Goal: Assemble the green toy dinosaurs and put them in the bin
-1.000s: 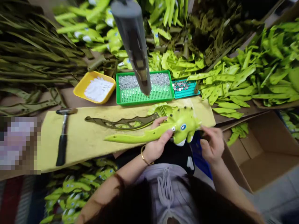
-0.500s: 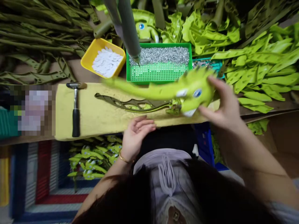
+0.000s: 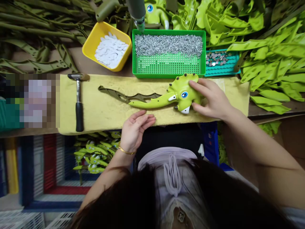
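A lime-green dinosaur-head shell (image 3: pixel 184 92) with a blue eye and a long handle lies over a dark olive part (image 3: pixel 114 94) on the yellow cloth pad (image 3: pixel 100 117). My right hand (image 3: pixel 211 98) grips the head at its right side, fingers on the frill and thumb near the jaw. Below the handle, my left hand (image 3: pixel 137 128) rests at the pad's front edge, its fingers loosely extended, holding nothing. A black-handled hammer (image 3: pixel 79 105) lies on the pad's left part.
Behind the pad stand a yellow bin (image 3: pixel 89 47) of white pieces, a green tray (image 3: pixel 169 76) of screws and a teal tray (image 3: pixel 221 72) of small metal discs. A driver (image 3: pixel 138 14) hangs above. Olive and green parts are piled around.
My right hand has lowered the green shell onto the olive part, covering the lower piece's right end. My left hand has stayed near the pad's front edge. The view has shifted slightly.
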Demonstrator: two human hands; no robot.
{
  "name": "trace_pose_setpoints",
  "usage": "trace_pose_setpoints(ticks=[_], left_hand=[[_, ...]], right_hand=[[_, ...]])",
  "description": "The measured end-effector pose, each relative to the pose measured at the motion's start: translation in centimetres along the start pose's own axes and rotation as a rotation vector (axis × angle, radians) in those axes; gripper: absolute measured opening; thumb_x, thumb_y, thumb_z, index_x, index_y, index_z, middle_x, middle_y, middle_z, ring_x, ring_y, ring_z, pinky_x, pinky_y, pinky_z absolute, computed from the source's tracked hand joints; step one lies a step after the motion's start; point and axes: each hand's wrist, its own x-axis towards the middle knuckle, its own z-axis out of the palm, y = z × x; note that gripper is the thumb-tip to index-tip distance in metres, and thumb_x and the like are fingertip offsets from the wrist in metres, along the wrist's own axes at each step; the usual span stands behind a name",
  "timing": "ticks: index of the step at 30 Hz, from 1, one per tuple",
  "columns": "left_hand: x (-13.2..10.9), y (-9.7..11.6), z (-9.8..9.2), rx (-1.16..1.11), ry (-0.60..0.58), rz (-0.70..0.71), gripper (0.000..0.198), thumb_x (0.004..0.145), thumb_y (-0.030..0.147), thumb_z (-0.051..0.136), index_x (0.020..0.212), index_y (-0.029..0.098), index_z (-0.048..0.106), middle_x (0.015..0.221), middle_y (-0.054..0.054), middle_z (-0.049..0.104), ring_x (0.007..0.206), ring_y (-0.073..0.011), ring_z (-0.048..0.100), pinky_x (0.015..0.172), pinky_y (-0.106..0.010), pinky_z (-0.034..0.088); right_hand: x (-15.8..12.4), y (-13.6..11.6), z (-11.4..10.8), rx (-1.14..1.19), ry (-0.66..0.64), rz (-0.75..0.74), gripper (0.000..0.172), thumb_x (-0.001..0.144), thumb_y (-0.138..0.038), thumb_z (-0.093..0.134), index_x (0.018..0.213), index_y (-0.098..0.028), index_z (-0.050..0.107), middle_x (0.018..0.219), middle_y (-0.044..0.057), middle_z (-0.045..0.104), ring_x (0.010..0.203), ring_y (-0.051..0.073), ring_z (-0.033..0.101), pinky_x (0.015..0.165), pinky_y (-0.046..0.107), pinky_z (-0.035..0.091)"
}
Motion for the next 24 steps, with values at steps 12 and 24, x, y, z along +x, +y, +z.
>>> trace_pose_setpoints(ticks=[12,24], left_hand=[[0.2,0.6,0.2,0.000,-0.030,0.026,0.035,0.064,0.019,0.080,0.092,0.012,0.061,0.087,-0.010,0.075,0.083,-0.0201,0.073,0.087,-0.035,0.059],[2.7,2.8,2.5,0.037,-0.003,0.333,0.042,0.063,0.042,0.084,0.088,0.018,0.061,0.086,-0.002,0.069,0.074,-0.0166,0.068,0.067,-0.029,0.057]], right_hand=[[-0.2,0.7,1.6,0.022,-0.004,0.003,0.073,0.079,-0.039,0.057,0.147,-0.023,0.036,0.141,0.014,0.047,0.127,0.037,0.047,0.105,0.059,0.040],[-0.8,-1.7,1.2,0.734,0.272,0.647,0.051,0.085,-0.068,0.046,0.079,-0.020,0.060,0.064,0.000,0.055,0.056,0.012,0.053,0.051,0.026,0.046]])
